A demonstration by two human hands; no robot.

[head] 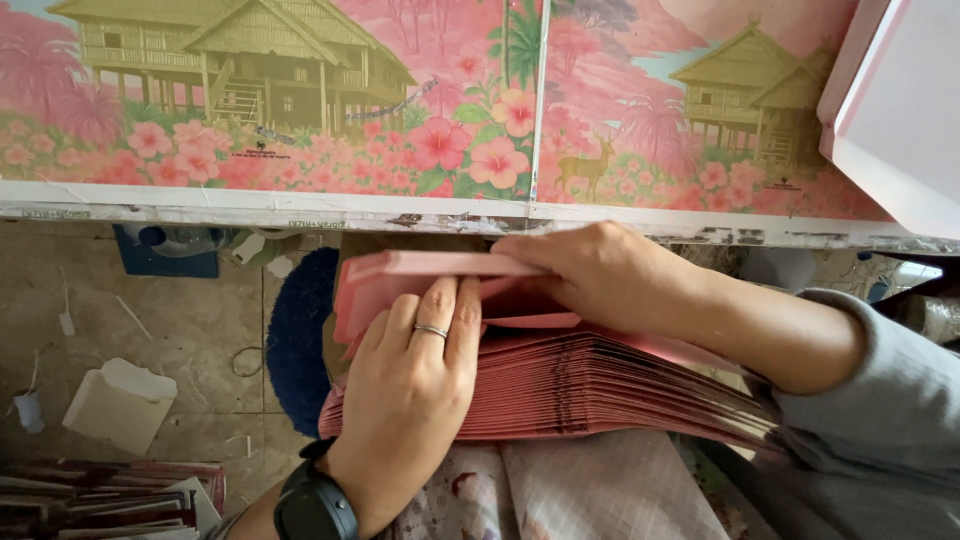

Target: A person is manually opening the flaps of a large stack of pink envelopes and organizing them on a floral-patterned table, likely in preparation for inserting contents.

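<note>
Both hands work a stack of pink envelopes lying on the lap: the left hand lies flat and open on top, while the right hand pinches one lifted pink envelope. A painted panel stands behind.

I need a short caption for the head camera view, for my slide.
Both hands, left hand and right hand, rest on a stack of pink envelopes below a floral painted board.
</note>
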